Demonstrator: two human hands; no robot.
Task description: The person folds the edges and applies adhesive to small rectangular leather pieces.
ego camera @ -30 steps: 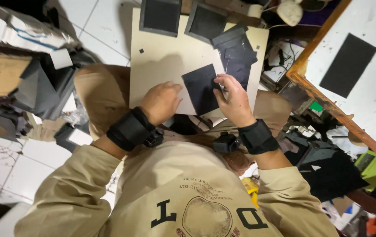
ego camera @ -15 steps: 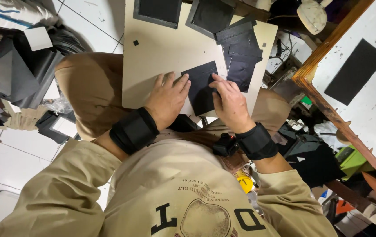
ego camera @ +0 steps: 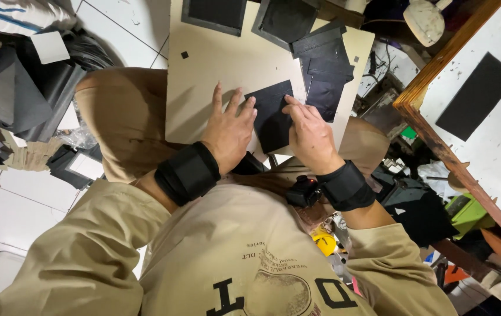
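Pressing down now with both hands, we are working a black square sheet (ego camera: 271, 120) flat against the beige board (ego camera: 215, 76) across our lap. A second ago our right hand (ego camera: 309, 137) was curled at the sheet's right edge, seemingly pinching something thin; now those fingers are lying straighter, fingertips at the sheet's upper right corner. Our left hand (ego camera: 230, 129) has also slid in from the board's bare area: its spread fingers are now overlapping the sheet's left edge, where earlier it was resting just beside it. We are judging that the sheet is being smoothed or held in place rather than lifted.

Neither hand is closed around anything. Both are flat and open, palms down, touching the sheet from above. Whether the right hand is hiding a small tool beneath it, we cannot tell.

The sheet is sitting between the two hands, at three o'clock from the left hand and at ten o'clock from the right. Its lower part is running down between the thumbs toward our body.

At twelve o'clock on the board, two dark framed panels (ego camera: 250, 14) are lying side by side. At one o'clock from the sheet, a loose stack of black pieces (ego camera: 323, 64) is overlapping the board's right edge. At three o'clock, well apart, a wooden-edged white table (ego camera: 467, 146) is carrying a black rectangle (ego camera: 476, 96).
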